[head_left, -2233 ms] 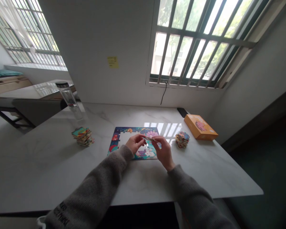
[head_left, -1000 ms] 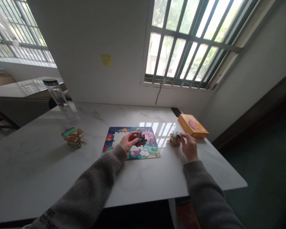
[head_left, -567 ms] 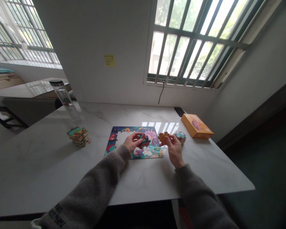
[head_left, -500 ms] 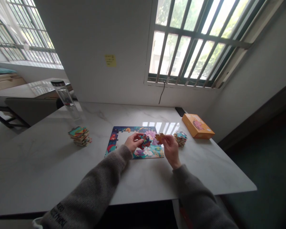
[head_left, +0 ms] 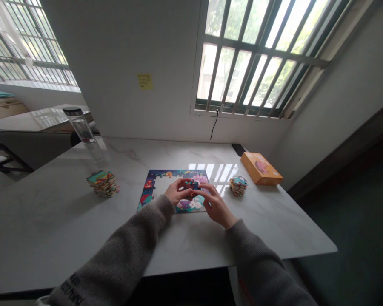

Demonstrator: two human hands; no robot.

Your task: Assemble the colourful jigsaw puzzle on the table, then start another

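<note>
Over a partly assembled jigsaw puzzle (head_left: 144,198) my left hand (head_left: 175,192) pinches a dark, colourful puzzle piece (head_left: 192,185). My right hand (head_left: 216,205) meets it from the other side, thumb and forefinger closed on the same piece or pieces. Whether one or more pieces lie between the fingers I cannot tell. The puzzle has a purple, red and green picture border with a pale area inside, partly covered by my hands. One stack of puzzle pieces (head_left: 101,183) stands to the left, and a smaller stack of pieces (head_left: 238,186) to the right.
An orange box (head_left: 262,168) lies at the right of the marble-patterned table (head_left: 121,242), with a black phone (head_left: 238,149) behind it. A clear bottle (head_left: 80,124) stands at the back left. A wall with a barred window rises behind the table.
My right hand has moved left to my left hand, bringing the yellow-brown puzzle piece it held; that piece's yellow-brown face no longer shows. The whole view has shifted slightly.
</note>
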